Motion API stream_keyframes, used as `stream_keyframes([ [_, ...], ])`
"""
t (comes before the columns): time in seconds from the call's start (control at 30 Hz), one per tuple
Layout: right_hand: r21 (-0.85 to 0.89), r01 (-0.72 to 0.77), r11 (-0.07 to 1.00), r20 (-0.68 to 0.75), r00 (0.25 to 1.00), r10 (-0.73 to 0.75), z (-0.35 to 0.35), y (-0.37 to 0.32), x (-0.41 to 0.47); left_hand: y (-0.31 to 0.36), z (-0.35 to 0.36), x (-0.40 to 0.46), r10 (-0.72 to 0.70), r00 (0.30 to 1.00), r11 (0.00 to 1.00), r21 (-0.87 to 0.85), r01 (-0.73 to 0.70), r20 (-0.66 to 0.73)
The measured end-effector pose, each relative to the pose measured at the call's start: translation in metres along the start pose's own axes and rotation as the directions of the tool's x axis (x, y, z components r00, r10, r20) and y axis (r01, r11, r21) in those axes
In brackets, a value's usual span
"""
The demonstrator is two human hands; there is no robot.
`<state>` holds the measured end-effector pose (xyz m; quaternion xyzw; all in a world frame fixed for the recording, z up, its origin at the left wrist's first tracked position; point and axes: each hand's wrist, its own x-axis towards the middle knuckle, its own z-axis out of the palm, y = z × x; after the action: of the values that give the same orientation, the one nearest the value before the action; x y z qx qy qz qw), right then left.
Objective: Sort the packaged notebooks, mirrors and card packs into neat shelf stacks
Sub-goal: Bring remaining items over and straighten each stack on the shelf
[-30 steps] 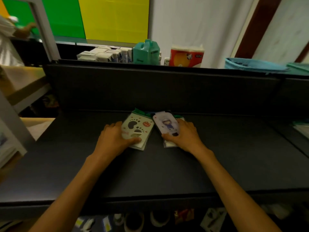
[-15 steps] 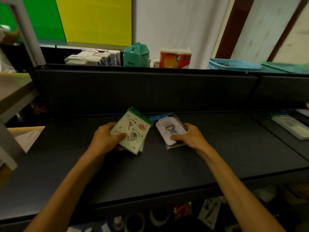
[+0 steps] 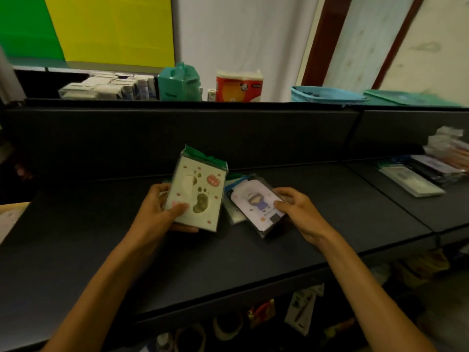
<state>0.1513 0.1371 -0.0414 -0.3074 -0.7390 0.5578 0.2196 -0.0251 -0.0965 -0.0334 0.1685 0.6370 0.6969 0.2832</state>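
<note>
My left hand (image 3: 162, 212) grips a stack of pale green packaged notebooks (image 3: 200, 194) with paw prints and green header tabs, tilted up off the dark shelf (image 3: 101, 250). My thumb lies on the front cover and my fingers are underneath. My right hand (image 3: 297, 212) grips a white packaged item with a cartoon girl (image 3: 256, 204), its near end raised. More packs (image 3: 234, 212) lie under it on the shelf, partly hidden.
Stacked flat packs (image 3: 416, 179) lie on the adjoining shelf at the right. Behind the shelf's back panel stand small boxes (image 3: 106, 87), a teal bag (image 3: 179, 82), a tissue pack (image 3: 238, 86) and teal baskets (image 3: 327, 94). Hanging goods (image 3: 302, 308) show below the front edge.
Both hands have lifted their packs off the shelf. The notebook stack rose and tilted upright in my left hand; the cartoon pack came toward me. The view swung right.
</note>
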Motion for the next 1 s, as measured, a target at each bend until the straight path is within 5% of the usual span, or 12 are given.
stream_keyframes([
  [0.27, -0.006, 0.122, 0.992, -0.183, 0.976, -0.121, -0.099, 0.029, -0.033, -0.014, 0.106, -0.008, 0.116, 0.983, 0.989, 0.079, -0.129, 0.142],
  [1.0, -0.030, 0.081, 0.996, -0.549, 0.832, -0.084, -0.442, 0.141, -0.116, -0.068, 0.463, -0.039, 0.114, 0.884, 0.986, 0.060, -0.158, 0.454],
])
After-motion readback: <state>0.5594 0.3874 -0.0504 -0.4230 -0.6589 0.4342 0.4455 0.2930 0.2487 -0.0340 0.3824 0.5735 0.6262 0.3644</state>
